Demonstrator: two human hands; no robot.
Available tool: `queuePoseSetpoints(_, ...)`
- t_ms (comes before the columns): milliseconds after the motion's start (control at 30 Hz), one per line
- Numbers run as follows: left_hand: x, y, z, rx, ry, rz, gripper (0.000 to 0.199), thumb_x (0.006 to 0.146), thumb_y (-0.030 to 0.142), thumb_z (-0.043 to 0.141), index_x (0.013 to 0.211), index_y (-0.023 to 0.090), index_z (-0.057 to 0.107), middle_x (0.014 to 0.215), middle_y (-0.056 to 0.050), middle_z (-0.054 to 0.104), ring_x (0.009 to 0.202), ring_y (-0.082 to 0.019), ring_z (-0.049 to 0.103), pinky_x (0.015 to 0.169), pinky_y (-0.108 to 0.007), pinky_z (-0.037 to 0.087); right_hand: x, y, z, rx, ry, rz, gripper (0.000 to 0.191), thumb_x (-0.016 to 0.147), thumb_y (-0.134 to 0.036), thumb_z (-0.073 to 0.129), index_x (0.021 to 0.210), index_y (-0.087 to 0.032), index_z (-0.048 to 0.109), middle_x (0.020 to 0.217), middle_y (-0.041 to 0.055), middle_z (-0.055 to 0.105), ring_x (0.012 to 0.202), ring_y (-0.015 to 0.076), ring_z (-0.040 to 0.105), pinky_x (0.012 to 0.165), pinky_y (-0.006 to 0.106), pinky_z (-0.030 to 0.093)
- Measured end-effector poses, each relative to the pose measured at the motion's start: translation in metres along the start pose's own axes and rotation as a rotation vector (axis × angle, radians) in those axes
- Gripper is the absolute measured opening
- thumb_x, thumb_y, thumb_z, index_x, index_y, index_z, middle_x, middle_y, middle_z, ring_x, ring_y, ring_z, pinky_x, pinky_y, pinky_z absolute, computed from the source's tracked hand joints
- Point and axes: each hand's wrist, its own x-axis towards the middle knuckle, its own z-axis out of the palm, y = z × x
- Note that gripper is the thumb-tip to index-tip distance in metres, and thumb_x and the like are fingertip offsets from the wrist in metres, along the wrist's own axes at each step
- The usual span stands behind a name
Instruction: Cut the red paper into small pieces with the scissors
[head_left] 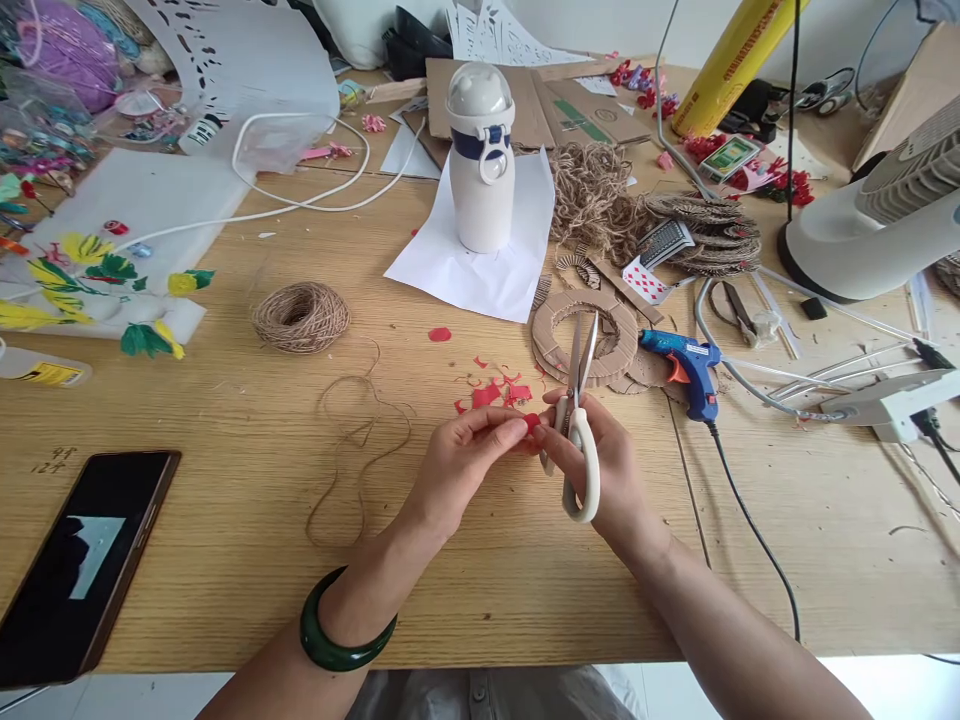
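Note:
Between the thumb and fingers of my left hand (469, 450) is a small red piece (531, 422), which looks like paper or felt. My right hand (607, 460) is closed around a pair of scissors (581, 430) with white handles; the blades point away from me and stand slightly apart. The fingertips of both hands meet at the red piece. Just beyond them lie red scraps (491, 393) on the wooden table, with a red oval cutout (439, 334) farther off. Cardboard rings (551, 335) lie behind the scissors.
A blue glue gun (694, 370) with its cable lies to the right. A white bottle (480, 190) stands on paper at the back. Left are a twine roll (301, 318), loose twine and a phone (82, 560). A fan (877, 220) and power strip (892, 405) occupy the right side.

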Motion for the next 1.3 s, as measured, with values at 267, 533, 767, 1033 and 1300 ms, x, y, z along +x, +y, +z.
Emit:
queuePoseSetpoints(267, 0.002, 0.004, -0.005, -0.010, 0.118, 0.023, 0.014, 0.076, 0.030, 0.076, 0.082, 0.017, 0.073, 0.085, -0.003, 0.075, 0.083, -0.016, 0.069, 0.080, -0.028, 0.051, 0.000, 0.000, 0.000, -0.073, -0.129, 0.079, 0.043, 0.075, -0.047, 0.076, 0.096, -0.016, 0.056, 0.064, -0.0046, 0.052, 0.055, 0.0109, 0.048, 0.050, 0.024, 0.038)
queuePoseSetpoints(533, 0.004, 0.020, -0.007, -0.154, 0.145, 0.025, 0.010, 0.073, 0.022, 0.078, 0.073, 0.015, 0.071, 0.088, -0.003, 0.075, 0.081, -0.014, 0.070, 0.084, -0.028, 0.053, -0.001, -0.012, -0.011, -0.366, -0.372, 0.066, 0.043, 0.074, -0.048, 0.078, 0.092, -0.013, 0.059, 0.070, -0.0035, 0.044, 0.063, 0.0114, 0.037, 0.055, 0.026, 0.029)
queuePoseSetpoints(767, 0.003, 0.022, -0.008, -0.134, 0.126, 0.019, 0.012, 0.073, 0.024, 0.077, 0.075, 0.014, 0.071, 0.088, -0.004, 0.075, 0.081, -0.015, 0.069, 0.079, -0.028, 0.055, 0.000, -0.010, -0.013, -0.384, -0.422, 0.067, 0.040, 0.078, -0.050, 0.074, 0.089, -0.016, 0.056, 0.070, -0.0043, 0.040, 0.063, 0.0115, 0.034, 0.055, 0.026, 0.027)
queuePoseSetpoints(1033, 0.003, 0.024, -0.008, -0.117, 0.115, 0.007, 0.013, 0.072, 0.024, 0.078, 0.075, 0.013, 0.072, 0.083, -0.004, 0.074, 0.076, -0.013, 0.068, 0.072, -0.024, 0.054, -0.001, -0.010, -0.013, -0.384, -0.436, 0.068, 0.040, 0.080, -0.051, 0.071, 0.091, -0.015, 0.056, 0.068, -0.0045, 0.038, 0.062, 0.0113, 0.032, 0.054, 0.026, 0.025)
queuePoseSetpoints(1300, 0.003, 0.026, -0.008, -0.100, 0.109, -0.013, 0.011, 0.072, 0.023, 0.078, 0.074, 0.014, 0.072, 0.083, -0.003, 0.074, 0.075, -0.012, 0.067, 0.063, -0.020, 0.050, -0.001, -0.011, -0.013, -0.388, -0.414, 0.069, 0.039, 0.077, -0.049, 0.075, 0.085, -0.016, 0.056, 0.065, -0.0059, 0.034, 0.059, 0.0104, 0.029, 0.052, 0.026, 0.022)
